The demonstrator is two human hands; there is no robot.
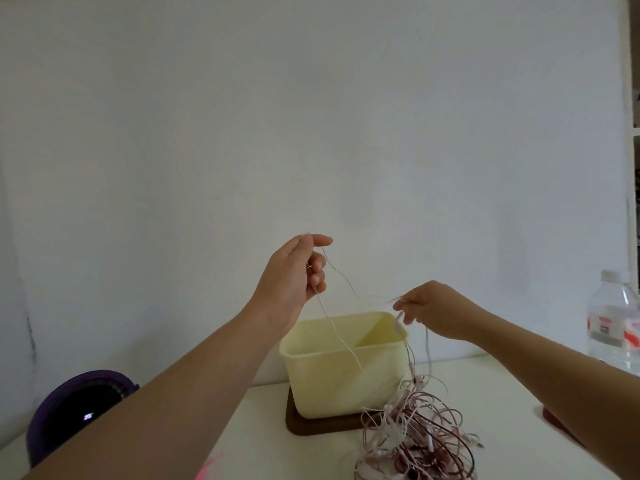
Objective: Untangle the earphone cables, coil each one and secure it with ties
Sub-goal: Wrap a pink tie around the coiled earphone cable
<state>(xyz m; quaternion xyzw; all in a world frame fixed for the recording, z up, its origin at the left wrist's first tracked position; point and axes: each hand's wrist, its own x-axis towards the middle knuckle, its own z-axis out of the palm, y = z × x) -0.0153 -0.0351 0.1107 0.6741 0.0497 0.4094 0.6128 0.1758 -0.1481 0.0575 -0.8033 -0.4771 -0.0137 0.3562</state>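
A tangled heap of pink, white and dark red earphone cables (417, 441) lies on the white table in front of the cream box. My left hand (294, 271) is raised above the box, thumb and fingers pinched on a thin pale earphone cable (337, 337) that runs down to the heap. My right hand (429, 308) is lower and to the right, over the box's right corner, pinching the same thin strand, which sags between the two hands. More strands hang from my right hand down into the heap.
A cream plastic box (325, 386) stands on a dark brown lid (304, 426). A clear water bottle (614, 323) stands at the right edge. A purple round device (74, 407) sits at the left. Pink ties (207, 469) lie at the bottom edge. A dark red object (554, 419) is under my right forearm.
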